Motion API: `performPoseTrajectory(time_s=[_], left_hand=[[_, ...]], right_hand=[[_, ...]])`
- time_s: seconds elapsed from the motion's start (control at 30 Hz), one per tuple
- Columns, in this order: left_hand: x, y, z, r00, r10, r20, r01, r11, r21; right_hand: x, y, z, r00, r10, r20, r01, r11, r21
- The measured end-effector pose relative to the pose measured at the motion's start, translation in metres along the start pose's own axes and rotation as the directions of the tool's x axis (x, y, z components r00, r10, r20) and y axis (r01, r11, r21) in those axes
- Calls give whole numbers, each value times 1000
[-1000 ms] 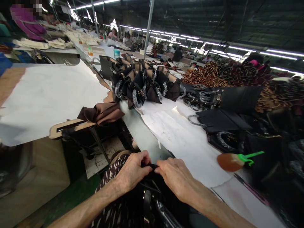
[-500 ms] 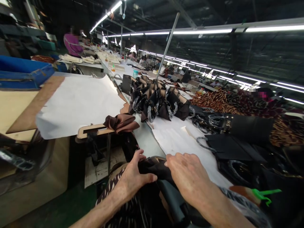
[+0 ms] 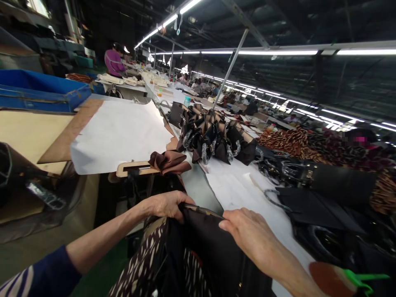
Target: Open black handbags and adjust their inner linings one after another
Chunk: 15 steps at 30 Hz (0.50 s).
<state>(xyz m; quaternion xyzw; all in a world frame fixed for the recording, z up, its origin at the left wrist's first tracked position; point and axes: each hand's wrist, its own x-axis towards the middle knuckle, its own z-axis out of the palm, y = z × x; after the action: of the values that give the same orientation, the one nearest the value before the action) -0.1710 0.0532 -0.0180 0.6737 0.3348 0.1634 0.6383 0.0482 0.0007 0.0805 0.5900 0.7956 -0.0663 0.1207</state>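
A black leather bag rests in my lap at the bottom centre, against the table's near edge. My left hand is closed on the bag's top left corner. My right hand is closed on its top edge further right, fingers curled over the rim. Patterned brown-and-white fabric lies under the bag on my lap.
A long table covered with white paper runs away from me. On it stands a cluster of black and brown bags; flat black bags lie at right. A brown brush with a green handle lies at bottom right. Other people work far off.
The view has tilted up and left. My hands have drawn apart along the bag's top edge, the left moving further left, and the bag now stands taller between them.
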Motion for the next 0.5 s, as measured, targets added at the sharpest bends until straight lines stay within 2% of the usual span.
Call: performPoseTrajectory(time_s=[0.1,0.27,0.33,0.5], left_hand=[[-3,10,4,999,35,-23,-32,989,142],[1,38,5,992,98,-76,-59,912,406],[7,39,8,991,98,-90,-54,915,399],[17,24,16,992,97,-85,-77,974,211]], right_hand=[[0,2,4,1000,21,16,-22,999,47],[-1,4,2,999,34,41,-37,996,84],[-1,6,3,1000,20,24,-22,994,105],[-2,11,2,999,-26,22,23,989,147]])
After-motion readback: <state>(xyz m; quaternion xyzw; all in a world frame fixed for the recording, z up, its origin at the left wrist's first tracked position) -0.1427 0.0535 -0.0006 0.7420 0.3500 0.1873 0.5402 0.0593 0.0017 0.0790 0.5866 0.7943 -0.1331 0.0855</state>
